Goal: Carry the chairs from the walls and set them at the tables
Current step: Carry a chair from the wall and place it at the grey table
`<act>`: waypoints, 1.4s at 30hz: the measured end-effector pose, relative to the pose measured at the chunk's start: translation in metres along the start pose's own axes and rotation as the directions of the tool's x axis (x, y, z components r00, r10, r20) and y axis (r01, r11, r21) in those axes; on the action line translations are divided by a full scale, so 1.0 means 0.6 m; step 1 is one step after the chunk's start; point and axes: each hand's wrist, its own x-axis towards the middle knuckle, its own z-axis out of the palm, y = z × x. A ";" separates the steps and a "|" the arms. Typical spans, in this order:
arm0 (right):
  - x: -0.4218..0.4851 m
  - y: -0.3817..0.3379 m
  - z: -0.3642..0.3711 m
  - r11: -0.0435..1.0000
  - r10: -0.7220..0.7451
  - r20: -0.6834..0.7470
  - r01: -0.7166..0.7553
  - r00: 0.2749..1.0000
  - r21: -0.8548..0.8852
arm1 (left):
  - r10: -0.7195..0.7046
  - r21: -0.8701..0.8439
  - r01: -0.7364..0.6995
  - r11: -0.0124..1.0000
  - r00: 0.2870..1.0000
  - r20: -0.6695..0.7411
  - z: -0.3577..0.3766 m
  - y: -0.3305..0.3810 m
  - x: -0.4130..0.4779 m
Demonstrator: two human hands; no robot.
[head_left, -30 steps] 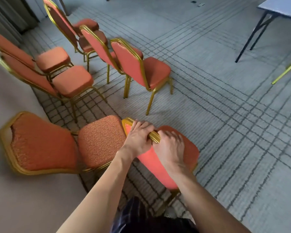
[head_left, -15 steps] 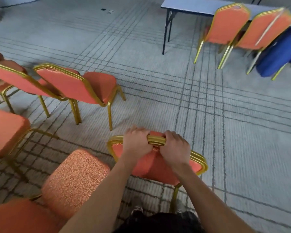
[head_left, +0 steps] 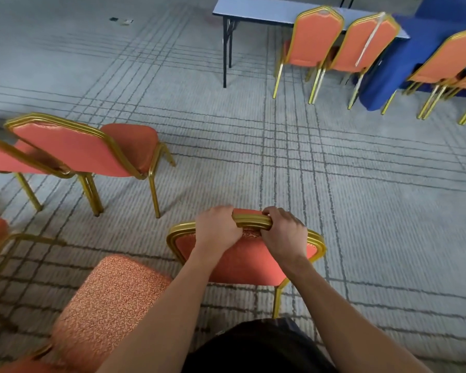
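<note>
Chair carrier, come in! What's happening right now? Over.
Both hands busy: left hand and right hand grip chair by top rail. Target table ahead. Only carpet between; spare chair off left.

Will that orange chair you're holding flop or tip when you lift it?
Probably stiff, not floppy: the chair has a gold metal-looking frame. It may swing or tip, since the left hand and right hand grip only the top of its backrest. Likely fairly light: its legs look thin.
</note>
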 end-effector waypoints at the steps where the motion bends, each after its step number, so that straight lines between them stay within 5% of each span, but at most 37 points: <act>1: 0.001 -0.003 0.001 1.000 0.004 -0.004 -0.004 1.000 -0.003 | 0.000 -0.003 0.000 1.000 1.000 -0.001 -0.002 -0.002 0.001; 15: 0.100 0.019 0.010 0.997 0.001 0.063 0.004 0.998 -0.079 | -0.008 0.051 0.009 0.999 1.000 -0.009 -0.014 0.023 0.081; 22: 0.228 0.025 0.024 0.997 -0.030 0.016 0.031 0.999 -0.075 | -0.037 0.081 0.040 0.996 0.999 -0.038 -0.017 0.026 0.207; 34: 0.474 0.065 0.036 0.993 -0.076 0.194 0.092 0.978 -0.074 | -0.026 0.036 0.028 0.999 0.997 -0.074 -0.026 0.052 0.444; 42: 0.625 0.051 0.042 0.994 -0.065 0.163 0.078 0.985 -0.076 | -0.031 0.073 0.036 0.997 0.998 -0.058 -0.058 0.049 0.596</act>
